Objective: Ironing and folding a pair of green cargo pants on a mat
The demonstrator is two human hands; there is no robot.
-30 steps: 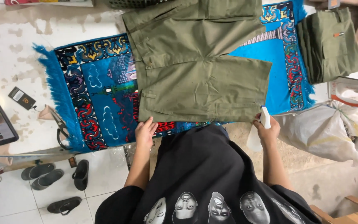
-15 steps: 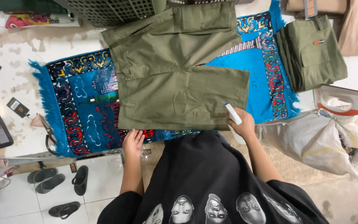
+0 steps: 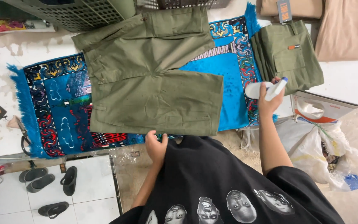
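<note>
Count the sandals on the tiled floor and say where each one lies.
4, all on the white tiles at lower left: two grey sandals side by side, a black one right of them, another black one below. More may lie out of frame.

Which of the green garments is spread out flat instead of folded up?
The olive shorts on the blue patterned mat, by the left hand. The other green garment lies folded at the right.

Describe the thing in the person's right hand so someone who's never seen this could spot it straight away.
Find the blue patterned mat with olive shorts spread on it. At its right edge, beside a folded olive stack, the right hand holds a small white bottle. It is the only white, blue-tipped thing among the cloth.
</note>
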